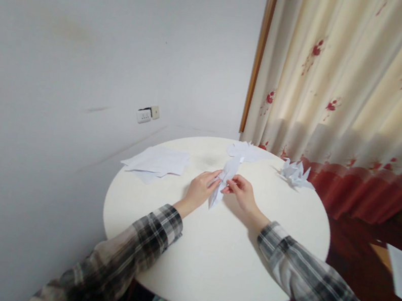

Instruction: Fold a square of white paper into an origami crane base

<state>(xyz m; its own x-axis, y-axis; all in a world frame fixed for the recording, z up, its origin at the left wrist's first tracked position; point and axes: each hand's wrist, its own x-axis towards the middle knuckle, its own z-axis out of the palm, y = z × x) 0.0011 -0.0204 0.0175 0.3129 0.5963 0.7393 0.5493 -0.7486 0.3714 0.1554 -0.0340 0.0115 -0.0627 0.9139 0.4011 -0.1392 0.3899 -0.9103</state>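
A long, narrow folded piece of white paper (226,176) lies on the round white table (213,260), pointing away from me. My left hand (200,190) pinches its left side with fingers closed on it. My right hand (242,191) pinches its right side at about the same height. Both wrists rest on the tabletop, and plaid sleeves cover both forearms.
A loose pile of flat white sheets (156,162) lies at the table's left. More white paper (245,151) sits at the far edge, and folded paper shapes (296,174) at the far right. A curtain (349,93) hangs behind; a wall socket (147,114) is at left.
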